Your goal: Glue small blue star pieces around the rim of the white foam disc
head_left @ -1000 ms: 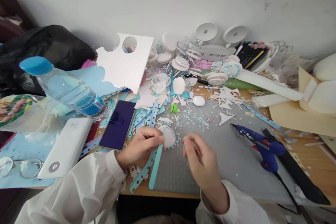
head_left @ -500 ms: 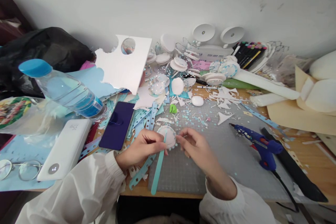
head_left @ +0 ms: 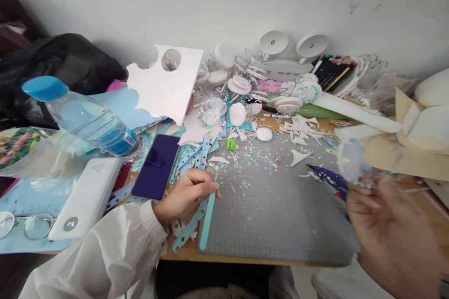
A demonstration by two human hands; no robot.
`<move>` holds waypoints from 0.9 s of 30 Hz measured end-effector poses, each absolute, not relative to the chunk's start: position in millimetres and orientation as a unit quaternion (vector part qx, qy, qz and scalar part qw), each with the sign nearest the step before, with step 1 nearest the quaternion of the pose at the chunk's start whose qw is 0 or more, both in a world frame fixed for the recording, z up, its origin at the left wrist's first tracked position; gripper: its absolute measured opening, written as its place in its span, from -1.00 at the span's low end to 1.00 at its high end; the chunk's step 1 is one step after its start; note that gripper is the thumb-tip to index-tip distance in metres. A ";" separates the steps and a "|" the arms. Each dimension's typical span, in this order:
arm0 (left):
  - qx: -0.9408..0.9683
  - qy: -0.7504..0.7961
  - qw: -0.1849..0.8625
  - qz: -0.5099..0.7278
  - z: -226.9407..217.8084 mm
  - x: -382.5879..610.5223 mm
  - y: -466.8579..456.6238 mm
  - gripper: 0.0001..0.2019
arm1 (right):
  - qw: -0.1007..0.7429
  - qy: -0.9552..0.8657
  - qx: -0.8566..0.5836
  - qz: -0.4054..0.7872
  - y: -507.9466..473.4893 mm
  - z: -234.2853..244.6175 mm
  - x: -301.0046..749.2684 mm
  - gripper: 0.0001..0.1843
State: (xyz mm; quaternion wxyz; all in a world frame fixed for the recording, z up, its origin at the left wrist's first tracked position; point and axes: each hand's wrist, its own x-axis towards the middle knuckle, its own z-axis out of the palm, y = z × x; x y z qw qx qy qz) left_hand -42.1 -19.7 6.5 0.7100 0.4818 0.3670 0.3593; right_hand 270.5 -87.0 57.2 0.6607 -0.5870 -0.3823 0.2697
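Note:
My left hand point(head_left: 196, 194) is closed in a pinch around a slim teal tool point(head_left: 209, 224), flat with a rounded lower end and a narrow tip. The kind of tool does not show clearly. Off to the right, my right hand point(head_left: 389, 224) is blurred by motion. Its fingers grip a round white disc point(head_left: 351, 156) trimmed with small pale-blue pieces. This disc is raised above the table, in front of the blue glue gun point(head_left: 328, 176), which it and the hand partly hide. Below my left hand lies a grey cutting mat point(head_left: 266, 219), scattered with tiny blue star confetti.
A phone point(head_left: 156, 167), a white power bank point(head_left: 86, 198), a water bottle point(head_left: 94, 124) and glasses point(head_left: 28, 224) stand or lie at left. Decorated discs point(head_left: 239, 84) crowd the back. A green clip-like object point(head_left: 230, 144) rests by a white oval piece point(head_left: 264, 134).
My right hand has carried the white disc from the mat's middle far to the right and up. My left hand stays in nearly the same place, still pinching the teal tool.

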 end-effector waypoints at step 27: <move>0.576 0.294 0.692 0.319 3.9 -45.2 -18.9 -0.57 | 0.506 -0.316 -0.786 -0.164 -132.5 1.3 278.3 -0.90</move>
